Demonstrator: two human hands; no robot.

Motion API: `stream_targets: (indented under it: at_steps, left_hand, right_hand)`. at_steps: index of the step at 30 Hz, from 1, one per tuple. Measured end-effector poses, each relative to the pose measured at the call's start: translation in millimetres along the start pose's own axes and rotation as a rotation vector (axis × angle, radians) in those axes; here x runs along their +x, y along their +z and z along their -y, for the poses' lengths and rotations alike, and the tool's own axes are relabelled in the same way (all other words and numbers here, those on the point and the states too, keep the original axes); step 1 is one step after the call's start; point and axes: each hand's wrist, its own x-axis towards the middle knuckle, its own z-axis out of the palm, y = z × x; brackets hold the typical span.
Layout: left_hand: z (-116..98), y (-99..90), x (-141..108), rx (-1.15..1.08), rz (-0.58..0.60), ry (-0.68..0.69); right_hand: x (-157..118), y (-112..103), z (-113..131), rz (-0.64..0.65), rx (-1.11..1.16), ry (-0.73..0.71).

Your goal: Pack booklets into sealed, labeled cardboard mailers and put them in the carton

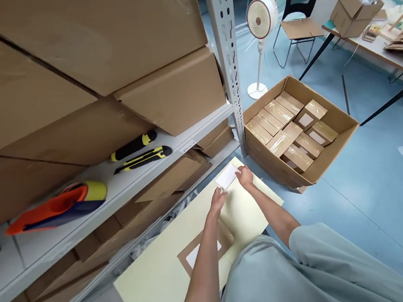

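Observation:
On the pale yellow board (pixel 149 280) in front of me lies a small white rectangular sheet (pixel 227 175), which looks like a label or a short stack of them. My right hand (pixel 245 177) pinches its right edge. At its near corner are the closed fingers of my left hand (pixel 218 201), with the thumb and forefinger on the edge. Under my left forearm rests a brown cardboard box (pixel 224 234) with a white label on it, partly hidden by the arm.
On the left shelf (pixel 117 181) lie two box cutters (pixel 143 159) and an orange tape dispenser (pixel 59 207), among large cartons. A big open carton (pixel 333 147) holding several small taped boxes stands to the right. Beyond are a white fan (pixel 259 19), a chair (pixel 302 28) and a table (pixel 396 58).

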Motion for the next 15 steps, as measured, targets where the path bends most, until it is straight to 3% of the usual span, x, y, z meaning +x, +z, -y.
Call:
stream_targets:
  at_steps: [8, 15]
  left_hand:
    - [1.7, 11.5, 3.2, -0.052, -0.006, -0.005]
    - [-8.2, 12.6, 4.1, -0.022, -0.084, 0.046]
  right_hand:
    - [7.1, -1.9, 6.9, 0.007, -0.022, 0.007]
    - [11.5, -9.9, 12.0, -0.013, -0.075, -0.088]
